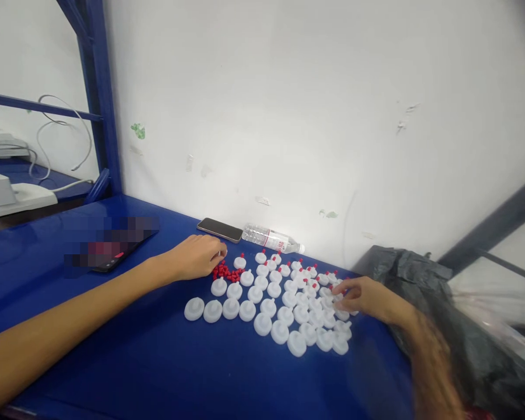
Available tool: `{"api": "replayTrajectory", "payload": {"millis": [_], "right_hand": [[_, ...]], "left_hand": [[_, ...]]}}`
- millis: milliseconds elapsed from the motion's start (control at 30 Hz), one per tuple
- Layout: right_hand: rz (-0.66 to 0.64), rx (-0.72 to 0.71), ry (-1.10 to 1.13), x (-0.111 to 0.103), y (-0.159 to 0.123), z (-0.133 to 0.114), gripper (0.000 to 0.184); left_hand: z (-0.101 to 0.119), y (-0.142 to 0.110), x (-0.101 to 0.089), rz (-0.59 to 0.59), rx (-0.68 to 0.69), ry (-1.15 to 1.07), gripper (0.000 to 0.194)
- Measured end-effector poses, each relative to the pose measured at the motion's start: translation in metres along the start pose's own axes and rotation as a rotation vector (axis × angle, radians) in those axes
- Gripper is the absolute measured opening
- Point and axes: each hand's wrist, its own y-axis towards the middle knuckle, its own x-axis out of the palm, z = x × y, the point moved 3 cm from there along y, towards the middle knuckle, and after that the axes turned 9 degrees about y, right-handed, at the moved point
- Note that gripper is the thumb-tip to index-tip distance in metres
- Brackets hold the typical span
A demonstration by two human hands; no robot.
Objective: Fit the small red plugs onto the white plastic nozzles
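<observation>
My left hand (198, 256) is beside a small heap of red caps (231, 273), its fingers curled together; whatever they pinch is hidden. My right hand (363, 296) reaches in from the right over the white round lids (280, 331), thumb and fingers bent close round a spot among them. What sits between those fingertips is too small to make out. Each white lid has a short nozzle on top, and they lie in loose, crowded rows. Red tips (310, 269) cover the nozzles in the far rows, while the nearer nozzles are bare white.
Behind the lids, a phone (220, 229) and a clear plastic bottle (271, 238) lie along the wall. A dark, partly blurred device (122, 245) rests left on the blue table (192, 373). A black plastic bag (402, 274) is at the right edge; a blue frame post (102, 87) stands left.
</observation>
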Motion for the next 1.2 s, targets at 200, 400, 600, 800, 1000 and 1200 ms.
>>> {"api": "replayTrajectory", "payload": {"millis": [200,400,600,800,1000,1200], "right_hand": [[-0.024,-0.001,-0.025,0.017,0.008,-0.006,0.007],[0.035,-0.037,-0.041,0.018,0.008,-0.009,0.009],[0.149,-0.168,-0.145,0.005,0.001,-0.030,0.016],[0.347,-0.075,0.074,0.005,0.003,-0.046,0.022],[0.416,-0.217,-0.015,0.026,0.011,-0.066,0.027],[0.357,-0.493,-0.094,0.070,0.007,-0.097,0.039]], "left_hand": [[0.001,0.002,0.008,0.003,0.026,-0.054,0.022],[0.003,0.004,0.014,0.003,0.025,-0.120,0.021],[0.003,0.003,0.015,0.034,-0.019,-0.132,0.016],[0.005,0.003,0.013,0.036,-0.035,-0.148,0.016],[0.012,0.001,0.001,0.183,-0.018,-0.188,0.024],[0.029,-0.005,-0.012,0.343,0.077,-0.239,0.035]]}}
